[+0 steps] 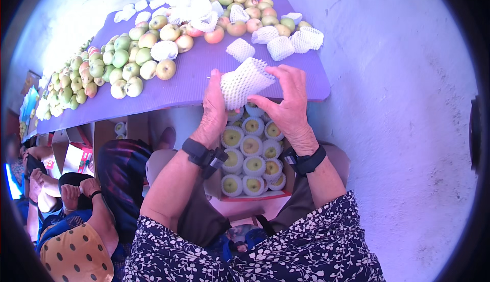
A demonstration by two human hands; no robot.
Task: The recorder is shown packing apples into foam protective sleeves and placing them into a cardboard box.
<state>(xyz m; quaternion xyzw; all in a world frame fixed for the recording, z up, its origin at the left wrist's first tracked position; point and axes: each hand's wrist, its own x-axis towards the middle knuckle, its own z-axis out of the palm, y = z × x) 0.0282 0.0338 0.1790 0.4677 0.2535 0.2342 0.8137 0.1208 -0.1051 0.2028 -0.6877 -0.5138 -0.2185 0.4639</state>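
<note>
Between my two hands is a white foam fruit net (245, 84), bulging at its lower left around something rounded, likely an apple, which the mesh hides. My left hand (215, 110) supports its left side, fingers mostly behind it. The thumb and fingers of my right hand (289, 104) pinch the net's right end. Directly below, a cardboard box (253, 197) between my knees holds many apples (252, 145) in white foam nets. Past my hands, a loose foam net (240, 50) lies on the purple ribbed tabletop (203, 68).
Loose apples (130, 58) heap along the table's left and far side, with more foam nets (280, 47) among them. A wall (398, 102) stands close on the right. Other people sit at left, one person's hands (80, 192) held together. Another box (115, 129) stands under the table.
</note>
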